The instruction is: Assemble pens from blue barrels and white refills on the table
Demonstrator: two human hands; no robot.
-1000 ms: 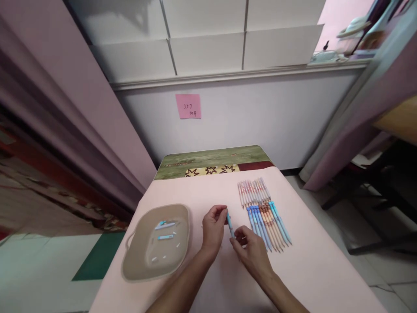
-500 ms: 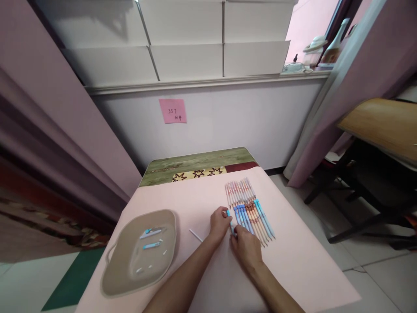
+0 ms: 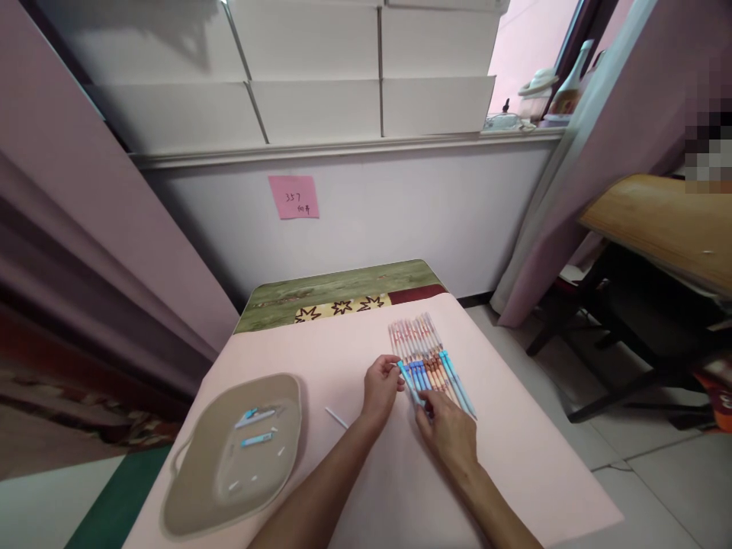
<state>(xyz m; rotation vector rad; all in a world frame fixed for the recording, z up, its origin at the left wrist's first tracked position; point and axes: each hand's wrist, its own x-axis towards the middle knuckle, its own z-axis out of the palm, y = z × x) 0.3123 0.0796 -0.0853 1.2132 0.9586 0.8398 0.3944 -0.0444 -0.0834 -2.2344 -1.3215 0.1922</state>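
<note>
A slim light blue pen slants between my two hands, just left of the rows of pens. My right hand pinches its lower end between thumb and fingers. At the blue top end, the fingertips of my left hand are closed against the pen; whether a small part is also between them I cannot make out. Beside the hands lie blue pens, brown-topped pens and light blue pens. Behind them is a row of pale pens with reddish patterns. A thin white stick lies by my left forearm.
A beige basket at the table's left holds a few blue pen pieces and small white bits. Pale pink paper covers most of the table. A pink note hangs on the wall; a wooden desk stands right.
The pen now tilts more openly, with more of its length showing. My right hand has shifted slightly right over the pens' lower ends. The whole view has moved a little.
</note>
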